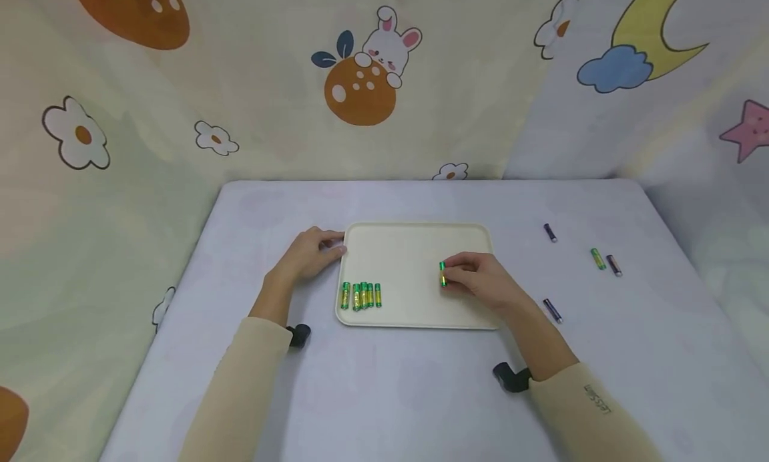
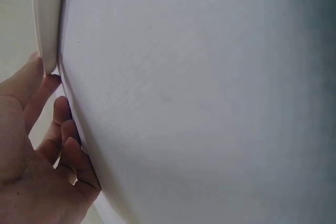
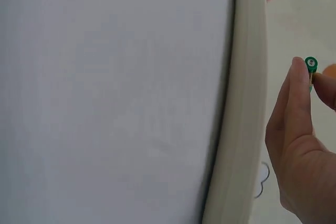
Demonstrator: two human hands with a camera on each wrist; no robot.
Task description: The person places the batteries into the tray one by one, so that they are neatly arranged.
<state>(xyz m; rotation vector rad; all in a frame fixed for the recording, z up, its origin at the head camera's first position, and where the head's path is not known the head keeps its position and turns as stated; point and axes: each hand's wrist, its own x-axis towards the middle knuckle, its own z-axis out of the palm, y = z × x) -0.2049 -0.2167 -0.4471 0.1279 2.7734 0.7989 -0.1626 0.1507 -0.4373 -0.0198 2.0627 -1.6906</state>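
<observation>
Over the right half of the cream tray (image 1: 414, 225), my right hand (image 1: 483, 282) pinches a green-and-gold battery (image 1: 442, 274) upright between thumb and fingers. The right wrist view shows this battery's green end (image 3: 311, 63) at the fingertips. My left hand (image 1: 308, 254) grips the tray's left rim, thumb on one side and index finger on the other, as the left wrist view shows at the tray edge (image 2: 48, 24). Several green-and-gold batteries (image 1: 363, 295) stand in a row at the tray's front left, one a little apart from the others.
Right of the tray on the white table (image 1: 384, 395) lie a dark battery (image 1: 550, 233) at the back, another dark battery (image 1: 553, 310) nearer the front, and a green battery (image 1: 597, 259) beside a third dark one (image 1: 614, 266). A patterned cloth (image 1: 270, 81) hangs behind the table.
</observation>
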